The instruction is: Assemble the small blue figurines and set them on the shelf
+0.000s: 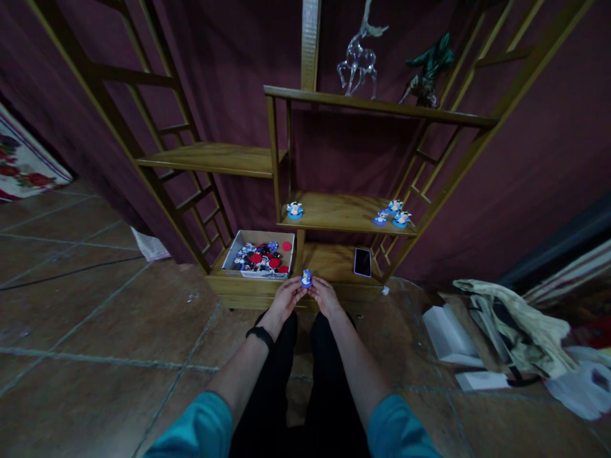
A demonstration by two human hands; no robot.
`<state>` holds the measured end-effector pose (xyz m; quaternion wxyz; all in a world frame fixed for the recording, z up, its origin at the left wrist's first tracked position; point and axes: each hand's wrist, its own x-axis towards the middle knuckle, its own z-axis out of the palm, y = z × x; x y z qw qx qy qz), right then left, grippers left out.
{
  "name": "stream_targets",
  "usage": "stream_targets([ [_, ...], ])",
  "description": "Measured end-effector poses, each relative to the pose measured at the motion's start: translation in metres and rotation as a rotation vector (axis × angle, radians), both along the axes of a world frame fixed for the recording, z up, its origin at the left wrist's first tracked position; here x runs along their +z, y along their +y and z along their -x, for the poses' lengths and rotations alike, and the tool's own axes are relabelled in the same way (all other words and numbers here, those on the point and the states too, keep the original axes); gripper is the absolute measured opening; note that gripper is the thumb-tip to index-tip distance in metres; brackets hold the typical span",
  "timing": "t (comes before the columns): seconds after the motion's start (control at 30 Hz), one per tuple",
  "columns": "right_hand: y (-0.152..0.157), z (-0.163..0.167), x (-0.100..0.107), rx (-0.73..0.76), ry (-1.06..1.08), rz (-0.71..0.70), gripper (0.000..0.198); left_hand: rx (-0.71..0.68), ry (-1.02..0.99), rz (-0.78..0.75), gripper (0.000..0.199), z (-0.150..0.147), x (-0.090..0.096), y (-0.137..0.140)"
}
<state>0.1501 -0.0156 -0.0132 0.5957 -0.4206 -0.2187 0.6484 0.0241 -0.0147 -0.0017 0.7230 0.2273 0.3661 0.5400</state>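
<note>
Figurine (306, 278) upright between fingertips of left hand (287, 296) and right hand (324, 295), before the shelf (338, 285). Probably light, stiff plastic, slightly slippery; best held by its base.

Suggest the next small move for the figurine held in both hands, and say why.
Perhaps raise the held figurine toward the shelf bearing four similar figurines, near the purple one: the left hand and right hand hold it upright, and it looks purple too.
</note>
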Motion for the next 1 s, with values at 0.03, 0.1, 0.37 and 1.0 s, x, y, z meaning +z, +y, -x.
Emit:
stream_targets([
  [0.03, -0.0005, 0.0, 0.0003, 0.008, 0.007, -0.001, 0.023, 0.017, -0.003, -0.005, 0.02, -0.0005, -0.0004, 0.0],
  [0.1, -0.0013, -0.0003, 0.0009, 0.033, 0.019, -0.004, 0.026, 0.047, -0.006, -0.009, 0.02, -0.0014, -0.0008, -0.0003],
  [0.37, -0.0007, -0.0004, -0.0015, 0.052, 0.033, 0.003, 0.028, 0.043, -0.031, -0.001, 0.021, 0.0003, -0.0029, -0.0019],
  [1.0, 0.0008, -0.003, -0.0007, 0.053, 0.073, -0.028, 0.016, -0.069, -0.031, 0.051, 0.012, 0.0006, 0.0018, -0.0011],
])
